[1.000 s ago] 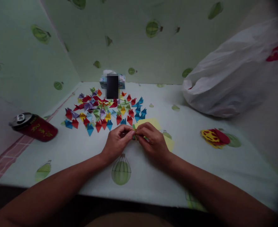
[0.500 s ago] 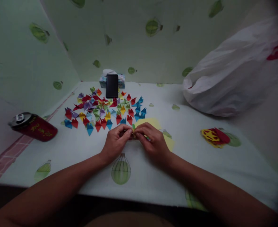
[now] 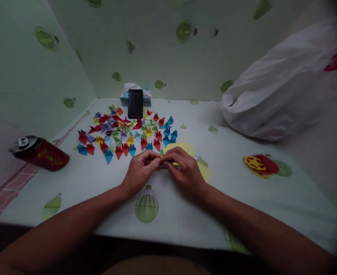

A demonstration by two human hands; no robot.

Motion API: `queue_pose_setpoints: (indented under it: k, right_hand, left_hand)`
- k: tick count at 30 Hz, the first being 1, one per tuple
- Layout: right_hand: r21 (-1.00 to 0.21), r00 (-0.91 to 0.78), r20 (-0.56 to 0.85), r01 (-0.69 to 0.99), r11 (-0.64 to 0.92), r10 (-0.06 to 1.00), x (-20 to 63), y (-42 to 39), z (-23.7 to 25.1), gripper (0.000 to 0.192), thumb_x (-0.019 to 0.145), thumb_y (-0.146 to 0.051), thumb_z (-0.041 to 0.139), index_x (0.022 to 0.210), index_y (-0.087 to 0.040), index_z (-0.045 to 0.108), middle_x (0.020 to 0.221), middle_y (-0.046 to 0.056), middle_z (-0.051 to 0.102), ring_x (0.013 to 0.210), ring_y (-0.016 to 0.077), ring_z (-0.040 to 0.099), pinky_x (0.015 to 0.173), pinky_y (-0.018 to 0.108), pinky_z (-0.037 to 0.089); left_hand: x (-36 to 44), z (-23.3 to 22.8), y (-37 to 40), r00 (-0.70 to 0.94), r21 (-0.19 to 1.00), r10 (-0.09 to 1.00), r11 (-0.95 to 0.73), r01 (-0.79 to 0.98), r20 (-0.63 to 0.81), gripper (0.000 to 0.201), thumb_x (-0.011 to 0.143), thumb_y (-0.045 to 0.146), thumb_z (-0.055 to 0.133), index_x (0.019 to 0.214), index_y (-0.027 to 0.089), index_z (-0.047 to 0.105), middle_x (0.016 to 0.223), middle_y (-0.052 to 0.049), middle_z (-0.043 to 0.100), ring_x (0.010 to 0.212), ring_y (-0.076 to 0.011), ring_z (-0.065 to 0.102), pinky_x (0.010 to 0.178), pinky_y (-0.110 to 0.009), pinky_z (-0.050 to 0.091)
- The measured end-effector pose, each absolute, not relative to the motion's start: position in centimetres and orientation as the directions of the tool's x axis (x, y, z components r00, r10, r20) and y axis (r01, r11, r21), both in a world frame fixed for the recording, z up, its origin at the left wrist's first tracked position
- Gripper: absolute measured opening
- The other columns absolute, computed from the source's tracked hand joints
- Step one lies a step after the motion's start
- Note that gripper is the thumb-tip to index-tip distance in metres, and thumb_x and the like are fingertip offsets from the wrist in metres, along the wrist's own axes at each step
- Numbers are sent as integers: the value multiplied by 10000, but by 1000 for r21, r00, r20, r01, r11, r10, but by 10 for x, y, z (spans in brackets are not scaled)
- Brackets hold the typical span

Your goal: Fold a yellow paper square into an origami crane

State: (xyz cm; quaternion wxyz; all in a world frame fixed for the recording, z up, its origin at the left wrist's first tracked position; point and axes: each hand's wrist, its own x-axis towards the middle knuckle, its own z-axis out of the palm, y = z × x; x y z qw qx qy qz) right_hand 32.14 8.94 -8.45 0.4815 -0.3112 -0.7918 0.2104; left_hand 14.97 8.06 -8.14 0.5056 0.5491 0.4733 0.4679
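Both my hands meet over the middle of the table, closed on a small folded piece of yellow-green paper [image 3: 162, 152]. My left hand [image 3: 139, 168] pinches its left side between thumb and index finger. From the other side my right hand [image 3: 185, 170] pinches it, fingers curled. Most of the paper is hidden by my fingers. Flat yellow paper sheets [image 3: 205, 172] lie beneath and behind my right hand. Just beyond my hands spreads a group of folded origami pieces [image 3: 125, 148] in red, blue, yellow, green and purple.
A dark phone [image 3: 135, 104] leans on a tissue box [image 3: 147, 98] at the back. On the left, a red can [image 3: 41, 153] lies tilted. A white plastic bag [image 3: 265, 91] stands at the right, with red and yellow cutouts [image 3: 261, 165] in front of it.
My right hand's fingers have shifted slightly on the paper, and a bit more green edge shows under them. Everything else stays put.
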Motion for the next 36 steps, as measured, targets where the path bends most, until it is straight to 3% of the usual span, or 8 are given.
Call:
queue_pose_setpoints:
  k: [9,24,36]
  right_hand:
    - [-638,-343,618,308,706,707,322,90,-85,160,892,-51,578,848,-192,637,869,58,613,865,190,606,760,332,502]
    - [-796,-303,470,259,546,829,325,94,-86,142,855,-85,618,753,-184,620,812,41,621,810,175,608,724,308,476]
    - [-826,-305,423,257,502,853,324,95,-86,135,837,-101,590,741,-193,613,818,37,625,793,170,606,718,312,472]
  left_hand:
    - [151,-83,82,108,999,994,-29,45,24,166,792,302,703,837,144,683,832,-29,700,762,-138,663,753,-269,536]
    - [151,-87,82,125,982,984,-145,119,130,111,798,262,690,810,152,696,809,-28,699,754,-134,649,735,-264,519]
    - [150,-87,82,134,975,981,-160,152,140,91,812,246,678,804,158,700,798,-25,695,748,-135,637,730,-263,505]
